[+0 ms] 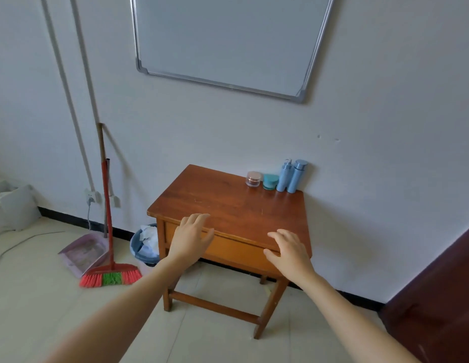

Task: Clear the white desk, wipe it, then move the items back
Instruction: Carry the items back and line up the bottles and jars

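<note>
Head view: I see my left hand [191,237] and right hand [288,250] held out at the near edge of a brown wooden surface [228,203] that stands against the white wall. Both hands are spread, fingers loose and apart, with nothing in them. I cannot tell whether they touch the wood or hover just above it. The things sit in a row at the far right corner, close to the wall: a pink-lidded jar [253,178], a teal jar [270,181] just beside it, then a pump bottle [284,176] and a blue bottle [297,176] standing upright and touching. A whiteboard [228,40] hangs above. On the floor to the left a broom [110,277] leans by a dustpan [81,254], and a bin [144,244] stands beside the surface's left leg.
</note>
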Tool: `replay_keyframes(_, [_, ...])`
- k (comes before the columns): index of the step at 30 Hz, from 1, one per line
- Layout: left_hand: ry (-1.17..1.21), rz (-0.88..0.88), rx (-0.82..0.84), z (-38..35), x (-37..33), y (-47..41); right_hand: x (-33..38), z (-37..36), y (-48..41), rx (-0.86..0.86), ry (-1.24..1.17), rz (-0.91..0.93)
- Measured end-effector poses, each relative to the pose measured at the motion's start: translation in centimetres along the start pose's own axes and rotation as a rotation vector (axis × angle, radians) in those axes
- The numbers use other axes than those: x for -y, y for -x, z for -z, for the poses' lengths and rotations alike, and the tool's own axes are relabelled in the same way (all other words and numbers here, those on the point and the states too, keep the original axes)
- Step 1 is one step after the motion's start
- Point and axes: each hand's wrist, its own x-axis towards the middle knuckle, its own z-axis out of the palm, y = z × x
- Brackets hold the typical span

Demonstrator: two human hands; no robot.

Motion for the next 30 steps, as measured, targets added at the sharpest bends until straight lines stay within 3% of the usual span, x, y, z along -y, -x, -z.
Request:
replay_keyframes(5, [-0.037,-0.05,0.173,-6.4,-1.2,-4.6,-6.4,-1.7,-2.5,0.095,-0.005,-0.1])
replay_keyframes(14, [-0.034,-0.005,0.13,-13.8,-5.6,-15.8,-15.7,-0.8,-14.1,0.044,-0.031,-0.073])
replay_keyframes(17, [-0.011,0.044,0.093,-15.2,-5.8,-18.0,-17.2,-2.0,-16.4,0.102,-0.036,-0.035])
replay_keyframes(22, [-0.059,0.146,0.167,-17.5,-3.2,-19.1,-18.1,-5.4,-18.8,0.217,-0.058,-0.015])
replay_keyframes(30, [-0.038,0.178,0.183,-19.5,1.2,-26.6,-17.6,-7.9,-25.6,0.244,-0.064,-0.047])
